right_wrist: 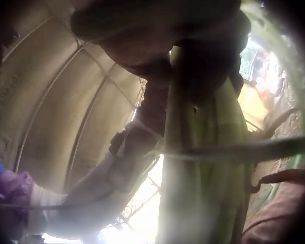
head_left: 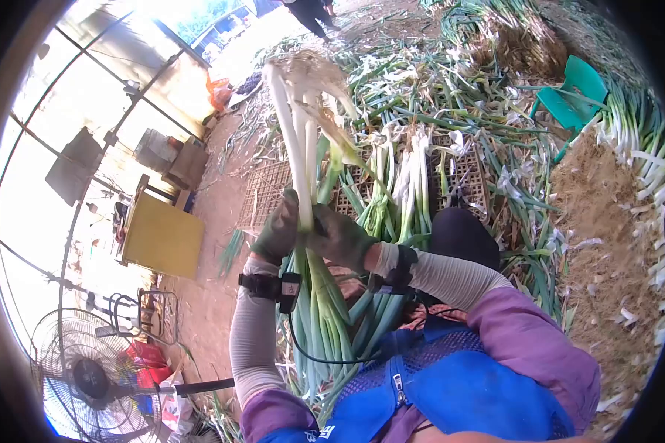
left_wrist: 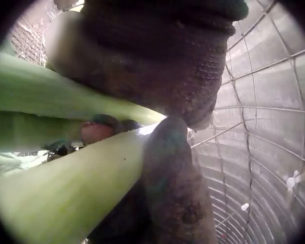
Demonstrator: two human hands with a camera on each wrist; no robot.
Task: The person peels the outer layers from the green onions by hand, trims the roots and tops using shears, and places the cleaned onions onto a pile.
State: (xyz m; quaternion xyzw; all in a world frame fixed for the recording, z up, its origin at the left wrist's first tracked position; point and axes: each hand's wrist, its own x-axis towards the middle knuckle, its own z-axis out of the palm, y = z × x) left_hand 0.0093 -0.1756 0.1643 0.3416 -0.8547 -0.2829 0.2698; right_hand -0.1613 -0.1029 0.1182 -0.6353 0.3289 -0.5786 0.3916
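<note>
Both gloved hands are around a bunch of long green onions (head_left: 301, 162), held upright with white stems and brown roots at the top and green leaves hanging below. The left hand (head_left: 277, 230) grips the stalks from the left side; in the left wrist view its glove (left_wrist: 175, 178) lies against a pale green stalk (left_wrist: 76, 188). The right hand (head_left: 341, 238) grips them from the right, touching the left hand. In the right wrist view dark gloved fingers (right_wrist: 203, 66) wrap the stalks (right_wrist: 203, 168). Part of the fingers is hidden behind the stalks.
More onions (head_left: 410, 184) lie on a brown slatted crate (head_left: 462, 173) ahead. A green chair (head_left: 580, 92) and an onion pile (head_left: 598, 221) are at the right. A fan (head_left: 89, 376) and yellow board (head_left: 162, 236) stand left. Another person's legs (head_left: 310, 16) show at the top.
</note>
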